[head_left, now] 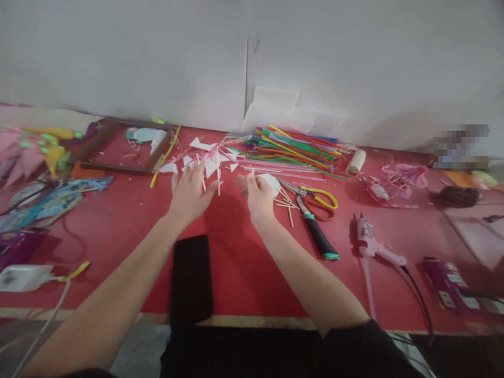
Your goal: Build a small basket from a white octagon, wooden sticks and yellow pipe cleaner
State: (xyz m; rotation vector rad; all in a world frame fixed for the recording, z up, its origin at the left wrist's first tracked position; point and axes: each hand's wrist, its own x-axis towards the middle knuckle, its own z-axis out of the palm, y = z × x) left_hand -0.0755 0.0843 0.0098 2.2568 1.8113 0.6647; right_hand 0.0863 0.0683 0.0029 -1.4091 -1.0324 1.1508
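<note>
My left hand (189, 191) hovers over the red table with fingers spread. Its thumb is close to a thin wooden stick (219, 181), and another stick (202, 176) shows behind its fingers; whether it touches them I cannot tell. My right hand (260, 197) has its fingers curled and thumb pressed in, slightly blurred. A small pale tip shows at its thumb, too small to name. Right beside it lie a white paper piece (271, 184) and several short wooden sticks (290, 202). White paper scraps (211, 169) are scattered beyond the left hand.
Scissors (318, 198) and a black-handled cutter (318, 231) lie to the right, then a pink glue gun (368, 239) with its cord. A black phone (192, 278) is at the front edge. Colourful pipe cleaners (295, 149) pile up by the wall; a brown frame (118, 169) lies left.
</note>
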